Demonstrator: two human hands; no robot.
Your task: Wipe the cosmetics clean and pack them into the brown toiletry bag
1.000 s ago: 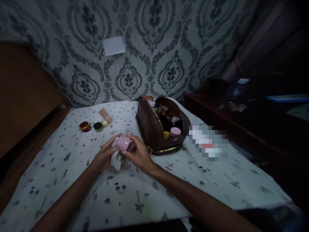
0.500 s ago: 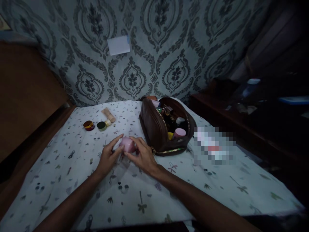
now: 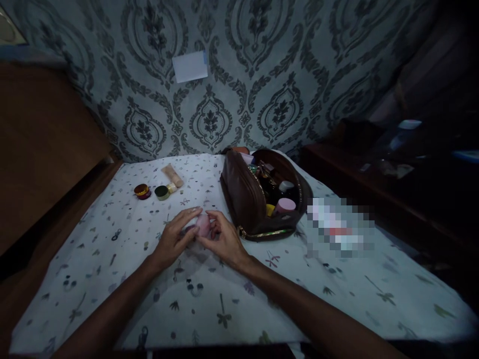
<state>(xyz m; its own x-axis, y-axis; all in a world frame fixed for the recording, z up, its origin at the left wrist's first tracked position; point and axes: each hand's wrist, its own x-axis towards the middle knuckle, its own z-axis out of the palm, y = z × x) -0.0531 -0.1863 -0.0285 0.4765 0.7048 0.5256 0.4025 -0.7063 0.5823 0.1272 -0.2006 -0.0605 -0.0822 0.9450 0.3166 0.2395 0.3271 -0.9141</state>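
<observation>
The cloth-covered counter (image 3: 284, 294) has its widest open stretch in the near half, bare from the forearms down to the near edge at the bottom of the view. Its left edge drops beside a wooden panel (image 3: 41, 149), its right edge falls off into a dark gap before a dark side cabinet (image 3: 374, 179), and its far edge meets the patterned wall, where a white paper slip (image 3: 190, 66) is stuck.

The left hand (image 3: 175, 238) and right hand (image 3: 224, 240) sit together near the middle of the counter, fingers curled in from either side and clamped on a small pink jar (image 3: 204, 224), which is low over the cloth. Whether it rests on the cloth cannot be told.

Just right of the right hand stands an open brown cosmetic bag (image 3: 245, 199), crowded with bottles and a pink-lidded pot (image 3: 286, 204); it blocks the way to the right and back. Beyond the bag, lower right, lies a blurred item (image 3: 340, 227). Well apart at the far left, a red-gold jar (image 3: 142, 191), a dark green jar (image 3: 161, 192) and a beige tube (image 3: 172, 175) lie close together.
</observation>
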